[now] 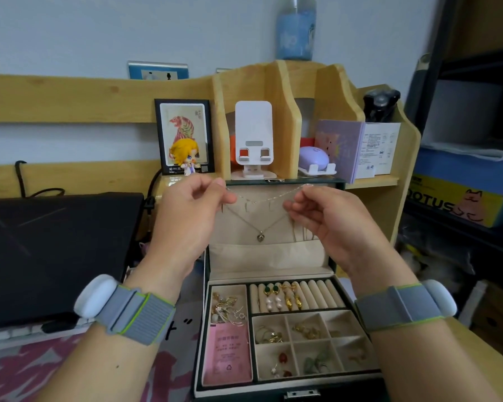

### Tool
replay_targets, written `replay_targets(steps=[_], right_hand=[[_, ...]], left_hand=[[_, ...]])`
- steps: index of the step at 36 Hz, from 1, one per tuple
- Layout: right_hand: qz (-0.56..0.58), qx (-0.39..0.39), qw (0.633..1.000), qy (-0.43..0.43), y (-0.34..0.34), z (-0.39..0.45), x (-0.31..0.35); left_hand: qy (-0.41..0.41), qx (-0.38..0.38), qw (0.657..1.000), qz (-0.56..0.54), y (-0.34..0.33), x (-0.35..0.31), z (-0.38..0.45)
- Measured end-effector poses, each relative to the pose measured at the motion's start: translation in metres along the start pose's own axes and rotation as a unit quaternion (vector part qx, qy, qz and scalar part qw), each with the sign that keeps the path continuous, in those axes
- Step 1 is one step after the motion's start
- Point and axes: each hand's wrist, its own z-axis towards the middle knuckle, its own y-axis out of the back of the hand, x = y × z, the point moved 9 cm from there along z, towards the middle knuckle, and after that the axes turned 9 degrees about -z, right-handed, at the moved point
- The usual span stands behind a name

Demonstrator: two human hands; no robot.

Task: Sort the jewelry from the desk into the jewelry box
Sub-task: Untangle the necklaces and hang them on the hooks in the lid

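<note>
The jewelry box (pixel 276 385) stands open near the front of the surface (pixel 474 340), its lid (pixel 273 256) raised upright at the back. In front of that lid the left hand (pixel 186 219) and the right hand (pixel 331 221) hold a thin silver necklace (pixel 260 200) stretched between them, each grip a pinch of thumb and fingertip on 1 end of the chain. The chain sags in a V, and its small heart-shaped pendant (pixel 261 237) hangs level with the lid's cream lining, just above the lid pocket; whether the chain touches the lining cannot be told. Both wrists wear grey straps edged in green.

Below the hands the box's tray lies uncovered. Its ring rolls (pixel 317 297) hold green, pearl and gold pieces at their left end (the right rolls are bare). The 6 small square cells (pixel 311 343) carry gold hoops, red beads and pale green pieces. The long cell (pixel 228 309) at the tray's left holds tangled gold earrings above a pink card (pixel 230 352) whose print is too small to read.

Left of the box a black laptop (pixel 53 250) lies shut, its near edge close to the left forearm. Right of the box the bare wooden surface runs to its front-right edge. Behind the box a wooden shelf unit (pixel 285 117) holds a white phone stand (pixel 253 134), a framed tiger picture (pixel 183 134) with a yellow-haired figurine (pixel 185 155) before it, and a lilac box (pixel 340 146). Far right of the box, a yellow carton (pixel 459 204) reads "OTUS".
</note>
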Motion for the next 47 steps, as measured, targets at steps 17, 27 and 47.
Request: replay_targets(steps=[17,27,47], right_hand=[[-0.130,0.024,0.991,-0.032,0.002,-0.004,-0.006],[-0.134,0.053,0.987,-0.073,-0.001,-0.007,-0.009],[-0.128,0.034,0.991,-0.029,0.006,-0.004,0.006]], left_hand=[[0.065,0.038,0.996,0.042,-0.008,0.018,0.000],[0.139,0.051,0.986,-0.080,-0.018,0.024,-0.006],[0.115,0.098,0.980,-0.128,-0.054,0.008,-0.003]])
